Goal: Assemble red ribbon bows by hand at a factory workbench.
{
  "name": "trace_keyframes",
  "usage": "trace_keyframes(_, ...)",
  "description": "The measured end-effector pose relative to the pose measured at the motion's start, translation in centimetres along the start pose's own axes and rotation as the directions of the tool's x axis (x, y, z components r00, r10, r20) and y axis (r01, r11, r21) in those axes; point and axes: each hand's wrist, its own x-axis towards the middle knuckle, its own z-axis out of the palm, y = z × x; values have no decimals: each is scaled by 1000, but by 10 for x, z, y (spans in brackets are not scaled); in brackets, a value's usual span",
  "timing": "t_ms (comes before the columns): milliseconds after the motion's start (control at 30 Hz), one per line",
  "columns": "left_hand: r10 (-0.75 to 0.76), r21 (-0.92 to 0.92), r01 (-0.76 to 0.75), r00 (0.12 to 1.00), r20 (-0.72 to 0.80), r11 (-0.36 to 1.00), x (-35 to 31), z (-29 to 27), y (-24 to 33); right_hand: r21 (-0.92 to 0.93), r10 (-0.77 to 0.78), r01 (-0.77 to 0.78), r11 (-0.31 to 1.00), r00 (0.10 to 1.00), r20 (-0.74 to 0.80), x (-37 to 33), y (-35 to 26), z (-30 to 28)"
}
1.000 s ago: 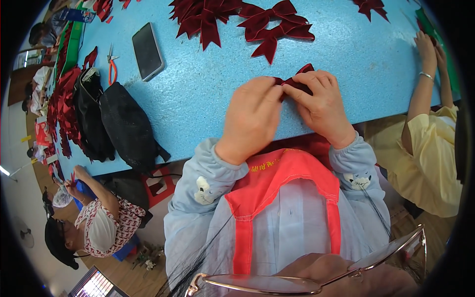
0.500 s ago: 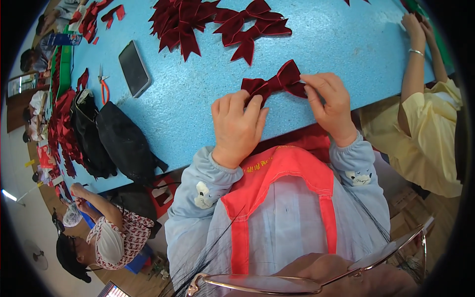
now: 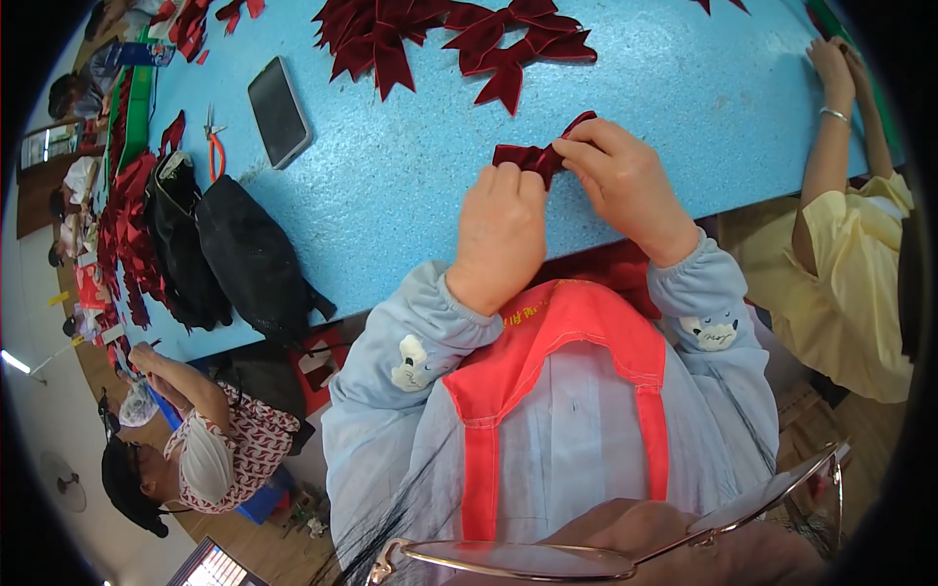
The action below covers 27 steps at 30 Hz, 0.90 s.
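A dark red velvet bow (image 3: 523,156) is held just above the near part of the blue table. My left hand (image 3: 500,225) has its fingers closed on the bow's left side, covering part of it. My right hand (image 3: 616,181) pinches the bow near its middle and right loop between thumb and fingers. Beyond my hands lie more dark red bows (image 3: 508,59), with a thick heap of bows (image 3: 376,39) to their left.
To the left on the blue table (image 3: 391,186) lie a phone (image 3: 279,112), pliers with red handles (image 3: 214,146), a black bag (image 3: 256,264) and a pile of red ribbon pieces (image 3: 132,225). One person (image 3: 225,439) works at left; another in yellow (image 3: 850,273) at right.
Both hands have drawn closer together on the bow. My right hand has shifted left from the loop's outer edge toward the middle, and my left fingers have curled in.
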Motion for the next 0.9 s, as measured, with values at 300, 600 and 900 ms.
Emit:
trace_keyframes(300,28,-184,-46,995,-97,982,1,-32,-9,31,113,-109,994,952,-283,-12,7,-26)
trace_keyframes(600,131,-111,-123,989,69,986,8,3,-3,-265,53,-13,964,988,146,-26,-6,-9)
trace_keyframes(900,88,-20,-88,996,30,996,4,9,-10,-367,158,-97,925,977,142,-35,-2,-14)
